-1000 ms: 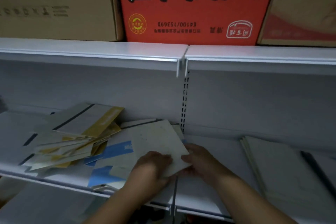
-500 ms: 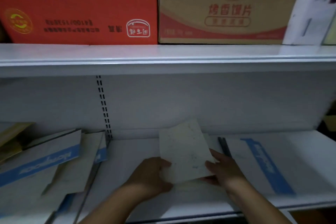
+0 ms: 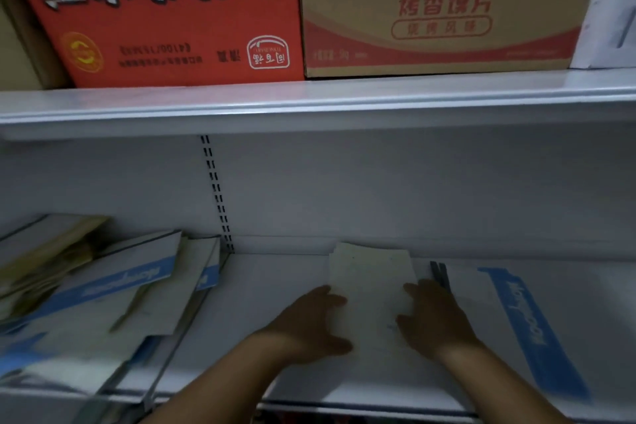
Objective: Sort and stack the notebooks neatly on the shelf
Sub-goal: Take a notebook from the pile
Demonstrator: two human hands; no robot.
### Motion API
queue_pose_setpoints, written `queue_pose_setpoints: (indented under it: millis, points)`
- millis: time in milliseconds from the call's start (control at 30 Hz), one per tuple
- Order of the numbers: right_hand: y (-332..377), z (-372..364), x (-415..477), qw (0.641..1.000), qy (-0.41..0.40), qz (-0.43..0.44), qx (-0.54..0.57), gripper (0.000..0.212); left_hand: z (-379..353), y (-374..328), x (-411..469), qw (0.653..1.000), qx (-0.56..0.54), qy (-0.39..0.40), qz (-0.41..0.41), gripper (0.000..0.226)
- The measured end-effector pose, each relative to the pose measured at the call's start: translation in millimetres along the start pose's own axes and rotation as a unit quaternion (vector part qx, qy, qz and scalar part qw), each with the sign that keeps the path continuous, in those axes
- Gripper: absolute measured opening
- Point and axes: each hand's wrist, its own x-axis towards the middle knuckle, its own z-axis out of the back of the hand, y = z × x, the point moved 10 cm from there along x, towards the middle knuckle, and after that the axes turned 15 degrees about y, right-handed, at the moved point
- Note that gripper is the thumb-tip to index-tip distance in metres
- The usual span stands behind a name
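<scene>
Hands first, in the head view. Left hand and right hand flank one pale notebook, which lies flat on the white shelf with its far end close to the back wall.

We see the right hand lying on top of the pale notebook's right part, fingers and thumb both on the cover, relaxed and not clenched. The left hand meets the pale notebook's left edge with fingertips and thumb. We cannot tell whether it pinches the edge or only touches it; the frame is blurred there.

Just right of the pale notebook lies a large white notebook with a blue stripe, flat on the same shelf. Two dark strips show between the two.

Well left of the pale notebook we see a loose heap of notebooks, white, blue and yellow, overlapping at mixed angles.

Behind and left of the pale notebook a slotted upright runs up the back wall.

Above the pale notebook an upper shelf carries a red box and a brown box, side by side and touching.
</scene>
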Motion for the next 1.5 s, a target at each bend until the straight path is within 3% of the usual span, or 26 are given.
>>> queue_pose_setpoints:
  millis: [133,333,467,567,633,767,867,1000,1133,1267,1300,1367,1500]
  points:
    - [89.4,2.2,2.4,0.989,-0.042,0.14,0.018,0.051,38.1,24.1,-34.2,0.997,0.032,-0.067,0.026,0.071]
    - [209.6,-58.8,10.9,0.97,0.03,0.237,0.032,0.042,100.4,135.6,-106.4,0.976,0.061,-0.154,0.139,0.064]
    - [270.8,-98.9,30.6,0.956,0.106,0.22,0.165,0.031,128.8,211.7,-147.9,0.966,0.013,-0.197,0.168,0.063]
    - [304.8,-122.6,47.3,0.895,0.171,0.17,0.376,0.012,144.6,251.2,-165.7,0.955,0.005,-0.23,0.187,0.066]
    - [314.3,-128.0,54.1,0.865,0.166,0.126,0.457,0.016,147.6,272.0,-167.1,0.953,0.025,-0.215,0.209,0.064]
    - [327.2,-142.4,56.2,0.859,0.172,0.095,0.473,0.026,147.1,284.2,-158.5,0.957,0.049,-0.209,0.193,0.053]
    - [334.5,-150.9,55.4,0.85,0.187,0.098,0.483,0.028,151.1,261.9,-154.2,0.945,0.129,-0.237,0.185,0.045]
    - [328.8,-145.7,59.5,0.843,0.152,0.108,0.504,0.008,143.1,228.9,-139.3,0.955,0.145,-0.219,0.137,0.036]
    - [289.0,-118.5,59.1,0.852,0.065,0.095,0.511,0.022,135.9,189.4,-123.5,0.975,0.083,-0.199,0.046,0.034]
    - [216.3,-75.0,53.2,0.838,-0.009,0.075,0.54,0.031,109.8,131.6,-105.9,0.986,0.12,-0.109,-0.035,0.094]
    - [196.1,-62.6,49.7,0.835,-0.023,0.078,0.544,0.031,98.4,115.1,-99.7,0.988,0.127,-0.077,-0.047,0.098]
    - [150.6,-41.0,41.0,0.824,-0.045,0.077,0.56,0.029,77.8,76.9,-87.0,0.985,0.145,-0.04,-0.08,0.089]
    - [47.7,-5.9,19.1,0.814,-0.064,0.064,0.573,0.024,41.2,-15.2,-50.4,0.974,0.162,-0.038,-0.15,0.067]
